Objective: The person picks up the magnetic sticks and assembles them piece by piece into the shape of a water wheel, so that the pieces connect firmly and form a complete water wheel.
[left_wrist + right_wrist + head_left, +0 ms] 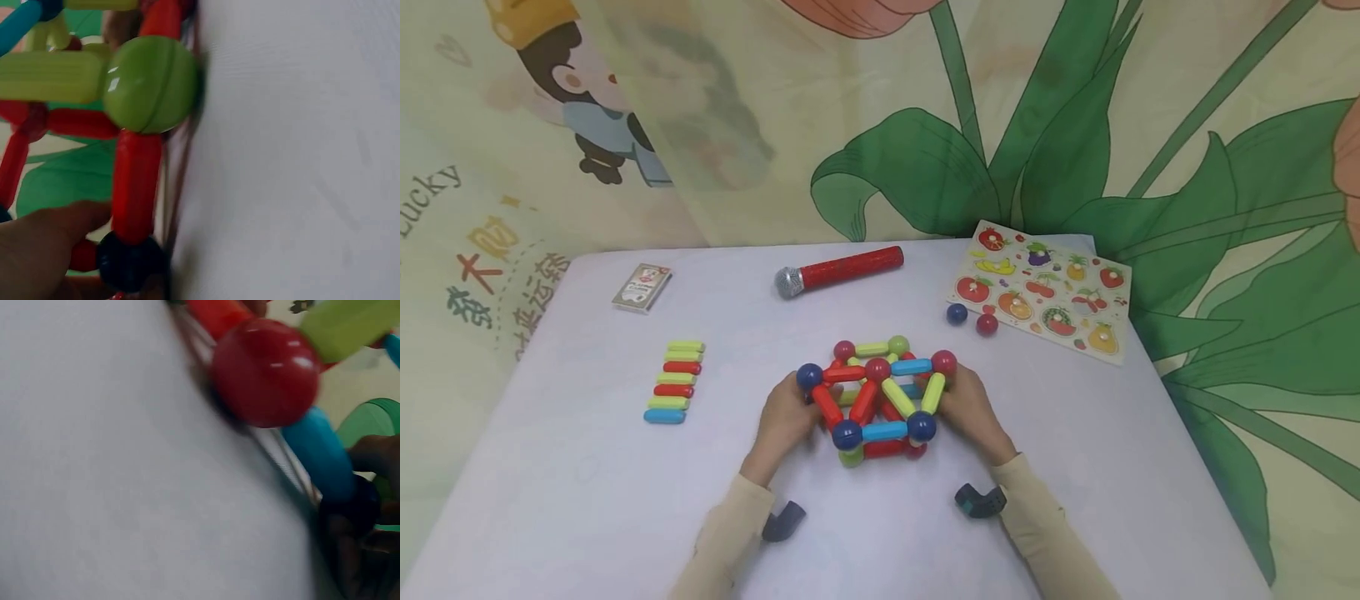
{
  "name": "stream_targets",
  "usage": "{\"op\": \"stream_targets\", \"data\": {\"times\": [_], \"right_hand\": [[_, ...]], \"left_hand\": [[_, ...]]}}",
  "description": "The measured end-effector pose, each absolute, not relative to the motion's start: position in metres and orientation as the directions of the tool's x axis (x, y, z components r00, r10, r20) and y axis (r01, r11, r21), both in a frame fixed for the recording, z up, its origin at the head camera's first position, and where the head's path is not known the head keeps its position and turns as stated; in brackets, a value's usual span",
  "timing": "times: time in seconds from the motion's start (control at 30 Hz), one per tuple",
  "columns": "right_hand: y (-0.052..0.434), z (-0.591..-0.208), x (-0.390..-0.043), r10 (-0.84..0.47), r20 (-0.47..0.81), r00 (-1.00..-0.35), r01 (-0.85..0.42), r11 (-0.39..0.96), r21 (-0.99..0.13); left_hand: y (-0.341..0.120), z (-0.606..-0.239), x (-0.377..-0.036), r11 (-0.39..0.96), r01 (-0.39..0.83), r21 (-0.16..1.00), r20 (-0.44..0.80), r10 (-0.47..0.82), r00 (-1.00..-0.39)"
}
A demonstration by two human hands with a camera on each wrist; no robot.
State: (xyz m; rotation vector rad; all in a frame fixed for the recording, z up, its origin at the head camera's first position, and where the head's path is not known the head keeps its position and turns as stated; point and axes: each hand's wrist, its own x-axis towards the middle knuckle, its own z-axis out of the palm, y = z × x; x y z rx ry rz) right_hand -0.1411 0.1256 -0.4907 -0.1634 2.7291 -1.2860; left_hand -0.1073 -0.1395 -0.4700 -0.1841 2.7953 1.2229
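A magnetic ball-and-stick frame (883,431) of red, lime and light blue sticks joined by coloured balls stands low over the white table in the head view. My left hand (786,421) grips its left side, with the thumb by a dark blue ball (131,262) in the left wrist view. On the opposite side my right hand (973,412) grips it; in the right wrist view those fingers are around another dark blue ball (350,503). A green ball (150,84) and a red ball (265,373) sit near the tabletop. The frame covers part of the fingers.
At left lies a column of loose sticks (674,378), with a playing card box (642,287) behind. A red microphone (850,267) lies at the back. A fruit puzzle board (1045,287) is at back right, beside a loose blue ball (957,314) and red ball (987,324).
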Motion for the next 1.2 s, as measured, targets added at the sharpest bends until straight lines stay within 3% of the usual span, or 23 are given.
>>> {"op": "stream_targets", "data": {"times": [0.17,0.53,0.77,0.93,1.2], "right_hand": [[0.113,-0.492,-0.143,-0.049,0.066,-0.997,-0.080,0.750,-0.656],[0.109,-0.493,-0.149,-0.021,0.173,-0.985,-0.127,0.766,-0.630],[0.107,-0.492,-0.157,-0.026,0.361,-0.932,-0.276,0.696,-0.663],[0.101,-0.489,-0.163,-0.025,0.487,-0.873,-0.369,0.686,-0.627],[0.095,-0.489,-0.171,0.020,0.580,-0.814,-0.442,0.627,-0.642]], "left_hand": [[-0.132,-0.475,-0.109,0.740,-0.117,0.662,-0.020,-0.138,-0.990],[-0.130,-0.479,-0.117,0.772,-0.055,0.633,0.104,-0.156,-0.982],[-0.130,-0.473,-0.126,0.766,0.084,0.637,0.281,-0.129,-0.951],[-0.130,-0.471,-0.136,0.759,0.113,0.641,0.326,-0.136,-0.936],[-0.132,-0.469,-0.145,0.769,0.187,0.612,0.443,-0.137,-0.886]]}}
